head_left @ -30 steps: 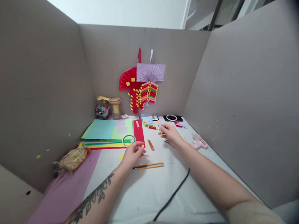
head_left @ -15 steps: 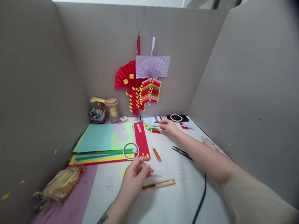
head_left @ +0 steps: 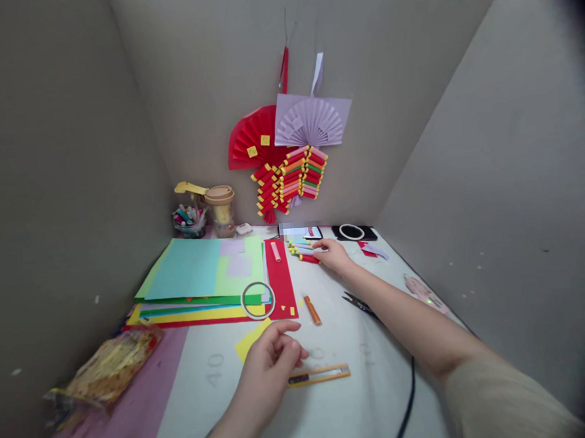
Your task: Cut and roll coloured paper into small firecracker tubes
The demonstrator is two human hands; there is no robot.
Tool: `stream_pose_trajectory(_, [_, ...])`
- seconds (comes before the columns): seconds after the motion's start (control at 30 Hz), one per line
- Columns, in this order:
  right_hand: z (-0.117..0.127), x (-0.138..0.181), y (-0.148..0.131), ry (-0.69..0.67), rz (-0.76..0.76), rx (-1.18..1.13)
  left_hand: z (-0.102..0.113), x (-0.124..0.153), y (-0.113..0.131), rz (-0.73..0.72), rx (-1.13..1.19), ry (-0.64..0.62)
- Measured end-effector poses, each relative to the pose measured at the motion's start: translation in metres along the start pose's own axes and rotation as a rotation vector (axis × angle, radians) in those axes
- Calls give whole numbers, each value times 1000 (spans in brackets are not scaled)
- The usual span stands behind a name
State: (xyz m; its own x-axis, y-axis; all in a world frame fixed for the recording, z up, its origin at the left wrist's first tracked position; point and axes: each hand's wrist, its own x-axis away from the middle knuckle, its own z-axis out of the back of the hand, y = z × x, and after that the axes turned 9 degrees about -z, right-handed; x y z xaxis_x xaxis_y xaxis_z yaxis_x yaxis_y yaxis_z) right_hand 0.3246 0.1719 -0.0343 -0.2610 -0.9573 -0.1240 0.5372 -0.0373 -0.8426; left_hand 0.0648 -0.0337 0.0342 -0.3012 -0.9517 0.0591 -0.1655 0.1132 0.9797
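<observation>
So the red strip (head_left: 280, 280) lies lengthwise on the desk (head_left: 336, 409), and I'll place everything off that. The right hand (head_left: 332, 255) is stretched out just right of the strip's far end. Its grip is open, fingers nearly straight, with the tips touching a little bunch of rolls (head_left: 300, 248) rather than wrapped around any of them. The rolls lie side by side, which probably makes it easy to pick one out. The left hand (head_left: 272, 360) hangs low just in front of the strip's near end with the fingers half curled toward the thumb. Can't tell if that grip has some tiny scrap pinched in it. It sits between a yellow scrap (head_left: 248, 342) and a cutter (head_left: 323, 374), covering the cutter's end. A tape ring (head_left: 258, 300) lies flat, overlapping the strip's near left edge. Left of the strip there's a paper stack (head_left: 196, 279), fanned so every colour edge shows. One orange roll (head_left: 312, 310) lies by itself just right of the strip's near corner, with scissors (head_left: 358, 302) further right. Fans (head_left: 291, 129) hang on the wall beyond the strip.
</observation>
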Motion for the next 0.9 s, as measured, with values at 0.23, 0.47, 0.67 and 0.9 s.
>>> stream_pose_trajectory(0.23, [4,10,-6,-72,75,441,1,-1,-8,-3,-27,-18])
stream_pose_trajectory(0.47, [-5,11,-8,-61,110,471,8,1,-6,-132,-442,-92])
stream_pose_trajectory(0.67, [24,41,-39,-69,237,452,35,-6,19,-174,-1370,-187])
stream_pose_trajectory(0.9, [39,146,-83,-690,393,361,55,-48,-1,-213,-1734,-234])
